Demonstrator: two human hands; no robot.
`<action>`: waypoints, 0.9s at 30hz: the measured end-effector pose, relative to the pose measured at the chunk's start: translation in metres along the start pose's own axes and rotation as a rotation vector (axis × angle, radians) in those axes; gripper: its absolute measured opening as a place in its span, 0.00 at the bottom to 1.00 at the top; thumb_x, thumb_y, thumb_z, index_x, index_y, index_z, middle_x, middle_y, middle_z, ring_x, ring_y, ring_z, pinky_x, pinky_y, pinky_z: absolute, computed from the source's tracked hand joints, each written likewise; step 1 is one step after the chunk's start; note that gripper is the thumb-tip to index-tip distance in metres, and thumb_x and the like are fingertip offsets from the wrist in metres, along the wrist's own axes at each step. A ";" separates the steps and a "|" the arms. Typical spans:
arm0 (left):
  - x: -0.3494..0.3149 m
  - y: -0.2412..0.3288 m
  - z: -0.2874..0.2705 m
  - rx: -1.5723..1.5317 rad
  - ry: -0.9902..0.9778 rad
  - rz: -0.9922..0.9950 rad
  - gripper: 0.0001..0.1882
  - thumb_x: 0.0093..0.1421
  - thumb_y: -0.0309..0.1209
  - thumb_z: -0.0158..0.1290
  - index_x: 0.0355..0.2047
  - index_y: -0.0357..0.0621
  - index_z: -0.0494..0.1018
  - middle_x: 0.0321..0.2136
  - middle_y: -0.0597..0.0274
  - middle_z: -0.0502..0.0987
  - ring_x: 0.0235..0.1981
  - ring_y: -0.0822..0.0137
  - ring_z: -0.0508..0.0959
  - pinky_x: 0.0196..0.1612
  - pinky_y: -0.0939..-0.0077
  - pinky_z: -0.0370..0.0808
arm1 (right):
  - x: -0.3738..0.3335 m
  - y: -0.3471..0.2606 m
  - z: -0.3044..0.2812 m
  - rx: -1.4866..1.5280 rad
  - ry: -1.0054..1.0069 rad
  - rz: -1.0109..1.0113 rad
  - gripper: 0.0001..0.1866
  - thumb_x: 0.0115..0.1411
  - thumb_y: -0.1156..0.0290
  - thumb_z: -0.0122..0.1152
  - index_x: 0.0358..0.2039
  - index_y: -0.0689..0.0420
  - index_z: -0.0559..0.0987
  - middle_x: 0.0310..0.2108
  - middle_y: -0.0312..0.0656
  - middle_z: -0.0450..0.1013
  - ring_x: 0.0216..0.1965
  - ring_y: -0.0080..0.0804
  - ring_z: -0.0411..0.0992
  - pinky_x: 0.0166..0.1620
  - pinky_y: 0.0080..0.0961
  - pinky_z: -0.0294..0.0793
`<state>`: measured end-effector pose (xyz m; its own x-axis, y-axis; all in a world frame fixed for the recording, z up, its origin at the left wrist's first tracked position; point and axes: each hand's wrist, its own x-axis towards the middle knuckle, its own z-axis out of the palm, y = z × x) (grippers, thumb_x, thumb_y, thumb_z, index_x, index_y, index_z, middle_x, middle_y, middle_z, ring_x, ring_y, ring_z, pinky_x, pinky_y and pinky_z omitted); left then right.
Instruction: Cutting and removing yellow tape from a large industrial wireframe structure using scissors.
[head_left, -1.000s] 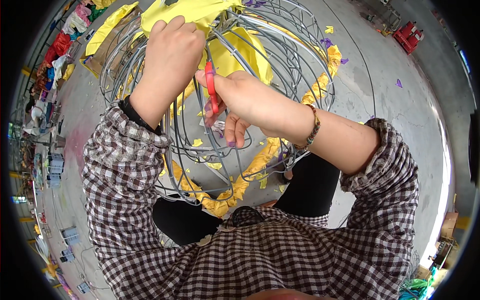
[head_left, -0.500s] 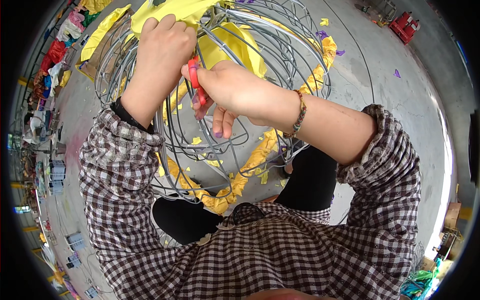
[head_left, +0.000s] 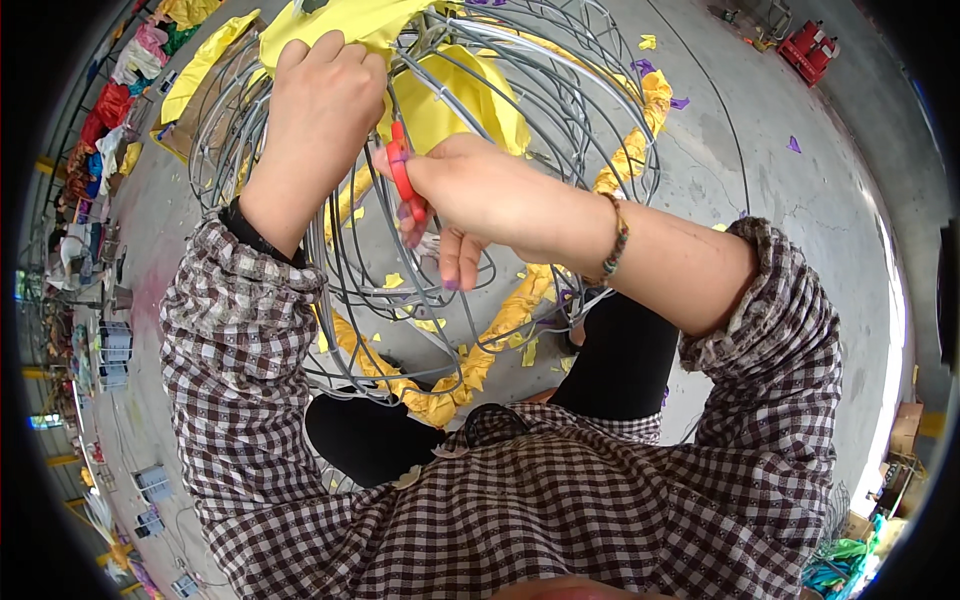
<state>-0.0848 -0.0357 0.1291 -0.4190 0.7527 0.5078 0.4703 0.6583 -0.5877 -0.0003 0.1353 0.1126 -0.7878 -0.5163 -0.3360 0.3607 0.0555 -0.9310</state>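
My left hand is closed on the edge of a yellow fabric sheet that lies over the far side of a round wire frame. Red-handled scissors sit in my right hand, just to the right of my left wrist. Thumb and fingers go around the handles; the blades are mostly hidden behind the hands. A second yellow flap hangs among the wires beyond my right hand. Crumpled yellow wrapping covers the frame's near rim.
Yellow and purple scraps are scattered on the concrete floor. A yellow-covered cardboard box stands at the far left. Coloured cloth is heaped along the left edge. Red equipment stands far right. My legs straddle the frame's near side.
My right hand, with the scissors, has shifted slightly right and nearer to me. My left hand has moved slightly left, still on the yellow fabric.
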 end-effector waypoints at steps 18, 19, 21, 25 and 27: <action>-0.006 -0.037 -0.039 -0.773 0.374 -0.598 0.08 0.58 0.29 0.59 0.36 0.39 0.81 0.24 0.56 0.76 0.28 0.57 0.75 0.35 0.68 0.72 | -0.015 -0.007 -0.004 -0.107 -0.020 0.130 0.40 0.61 0.29 0.42 0.29 0.63 0.72 0.34 0.51 0.77 0.11 0.33 0.70 0.13 0.23 0.69; -0.010 -0.037 -0.039 -0.736 0.390 -0.553 0.08 0.59 0.29 0.59 0.37 0.40 0.81 0.25 0.56 0.77 0.29 0.56 0.76 0.36 0.69 0.72 | -0.010 -0.009 -0.006 -0.138 -0.007 0.129 0.40 0.61 0.29 0.41 0.29 0.62 0.72 0.33 0.50 0.78 0.11 0.33 0.70 0.13 0.22 0.69; -0.016 -0.037 -0.034 -0.698 0.410 -0.518 0.08 0.60 0.29 0.58 0.38 0.40 0.81 0.25 0.56 0.77 0.30 0.56 0.77 0.37 0.70 0.73 | -0.001 -0.012 -0.007 -0.142 -0.012 0.149 0.40 0.61 0.29 0.42 0.29 0.62 0.72 0.33 0.51 0.78 0.11 0.33 0.70 0.13 0.22 0.69; -0.022 -0.026 -0.016 -1.123 0.841 -0.231 0.10 0.63 0.30 0.54 0.42 0.38 0.78 0.33 0.52 0.77 0.38 0.53 0.77 0.43 0.68 0.74 | 0.009 -0.020 -0.002 -0.135 0.005 0.179 0.40 0.61 0.30 0.43 0.29 0.62 0.73 0.32 0.52 0.78 0.10 0.33 0.69 0.13 0.22 0.68; -0.023 -0.020 -0.036 -0.898 0.649 -0.442 0.14 0.65 0.31 0.51 0.48 0.38 0.73 0.41 0.50 0.74 0.44 0.52 0.76 0.46 0.66 0.73 | 0.010 -0.020 0.001 -0.134 0.029 0.163 0.39 0.61 0.30 0.44 0.29 0.61 0.73 0.31 0.52 0.79 0.09 0.33 0.68 0.13 0.22 0.68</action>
<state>-0.0564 -0.0659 0.1519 -0.3320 0.1531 0.9308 0.8677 0.4367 0.2377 -0.0150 0.1283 0.1283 -0.7392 -0.4667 -0.4856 0.4162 0.2503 -0.8742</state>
